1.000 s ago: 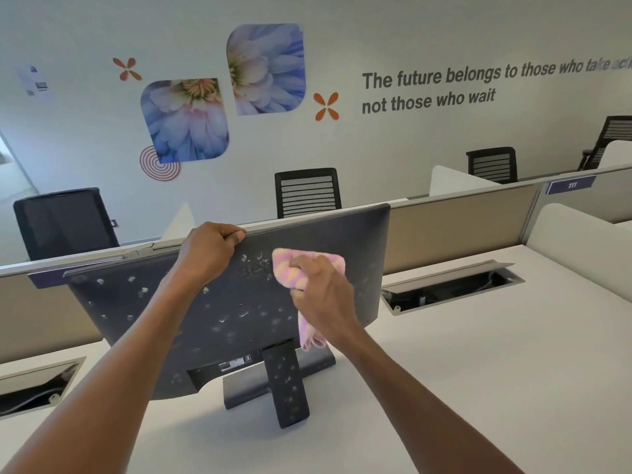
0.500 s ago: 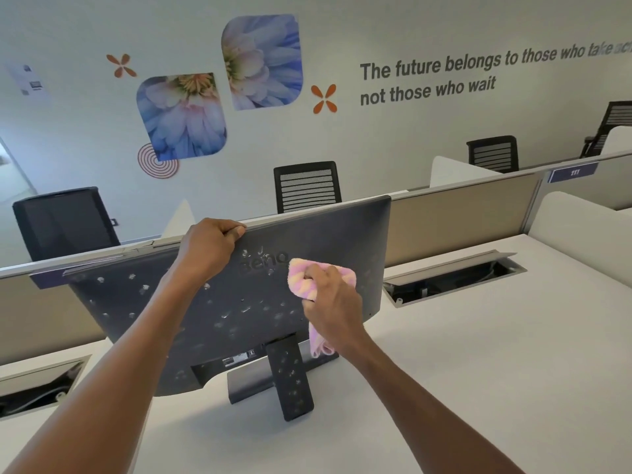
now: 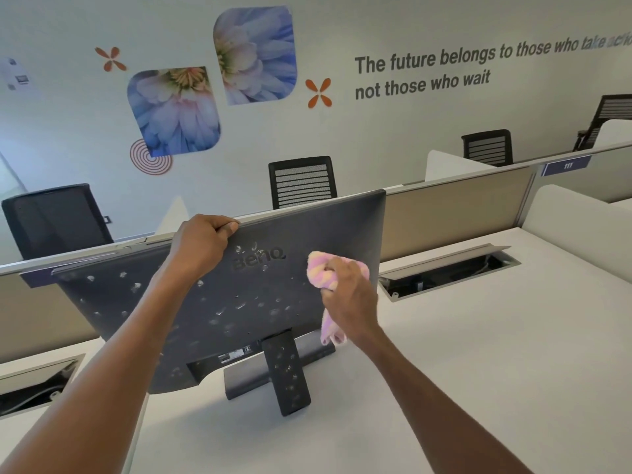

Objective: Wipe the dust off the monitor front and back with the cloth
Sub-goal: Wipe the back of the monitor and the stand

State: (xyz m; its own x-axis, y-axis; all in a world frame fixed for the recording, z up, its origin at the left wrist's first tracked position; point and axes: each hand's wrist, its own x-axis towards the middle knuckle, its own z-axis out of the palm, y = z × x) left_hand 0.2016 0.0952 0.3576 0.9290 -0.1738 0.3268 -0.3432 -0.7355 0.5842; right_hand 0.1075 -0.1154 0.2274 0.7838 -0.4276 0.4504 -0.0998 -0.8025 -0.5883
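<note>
Many pale dust specks dot the back panel of the monitor (image 3: 219, 302), which stands on the white bench (image 3: 478, 336) with its rear toward the camera; the screen side is hidden. Specks are thickest left of and below the wiping grip, and run down the stand (image 3: 287, 371).

Right hand (image 3: 349, 295): grip closed around a bunched pink-and-yellow cloth (image 3: 323, 270), pressing it flat to the panel near the right edge, just right of the embossed logo. A loose tail of cloth hangs below the wrist. Panel around this grip looks cleaner than the rest.

Left hand (image 3: 201, 244): fingers curled over the monitor's top edge, thumb on the rear face, bracing it. Sits up and left of the cloth grip, logo between them.

Step in hand, by my reading: back wipe, early to midway. Front is not judged, being unseen.

Next move calls for strokes leftward and downward from the cloth grip across the speckled area, then the stand. The brace needs to hold firm against tipping, and shift when the cloth reaches it.

Behind: partition (image 3: 455, 213), open cable tray (image 3: 444, 271) right of the cloth grip.
</note>
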